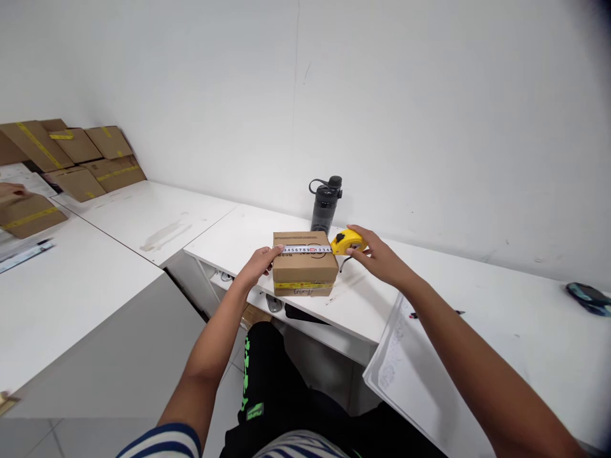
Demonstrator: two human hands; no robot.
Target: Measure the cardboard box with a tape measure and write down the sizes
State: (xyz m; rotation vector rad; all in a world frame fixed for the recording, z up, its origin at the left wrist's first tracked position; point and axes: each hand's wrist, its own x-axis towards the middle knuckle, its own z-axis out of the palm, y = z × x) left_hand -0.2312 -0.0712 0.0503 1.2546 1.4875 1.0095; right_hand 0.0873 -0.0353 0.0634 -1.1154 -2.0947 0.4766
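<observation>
Atop a white table (353, 312), we work over a cardboard box (305, 272): just beside its right edge, our right hand (382, 259) grips a yellow tape measure (349, 242); at its left edge, our left hand (259, 266) pinches the numbered strip (300, 249), stretched across the box's top. Measuring appears in hand; the next move likely calls for reading the strip, held flat.

Box (306, 268) — matt cardboard; tape measure case (352, 239) — plastic; desktop (365, 299) smooth.
</observation>
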